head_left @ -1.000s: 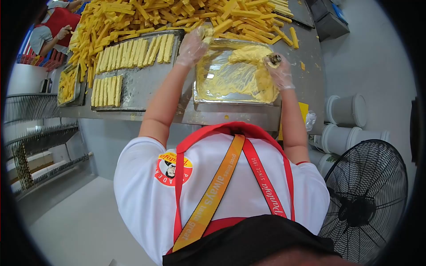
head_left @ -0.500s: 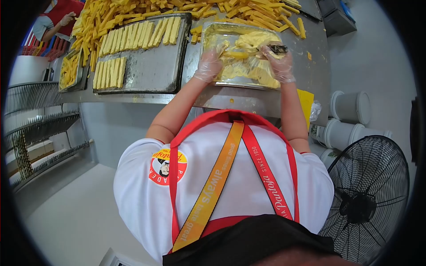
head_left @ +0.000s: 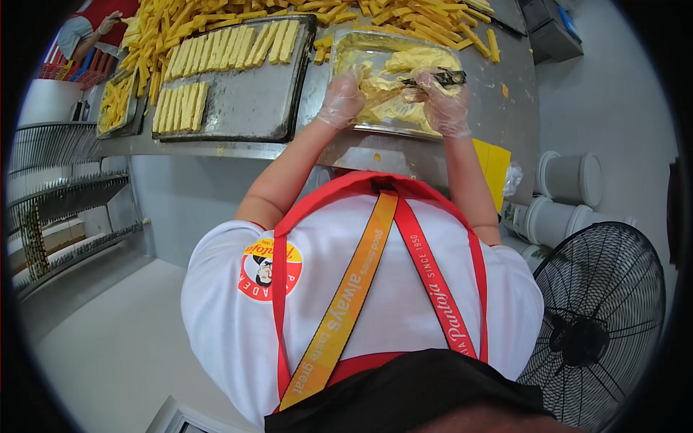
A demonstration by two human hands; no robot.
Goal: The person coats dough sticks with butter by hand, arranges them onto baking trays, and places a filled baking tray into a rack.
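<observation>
My left hand [head_left: 343, 97], in a clear plastic glove, grips the near end of a cream-smeared yellow stick [head_left: 377, 86] over the left part of a metal tray [head_left: 345, 49]. My right hand [head_left: 442, 105], also gloved, is closed round a dark-handled spreading tool [head_left: 446, 76], whose working end touches the stick. Pale yellow cream [head_left: 422, 59] lies in the tray. To the left, a dark-rimmed baking tray [head_left: 263, 101] bears two rows of coated sticks [head_left: 216, 52]; the lower row is shorter.
A big heap of yellow sticks [head_left: 426, 22] spreads along the back of the metal table. A small tray of sticks [head_left: 114, 105] stands at the left. Another person's hand [head_left: 110, 22] shows at the upper left. A fan [head_left: 581, 339] and white buckets [head_left: 570, 179] are at the right.
My left hand has moved from the heap's edge down over the cream tray with a stick. My right hand has shifted slightly left, bringing the tool against the stick.
</observation>
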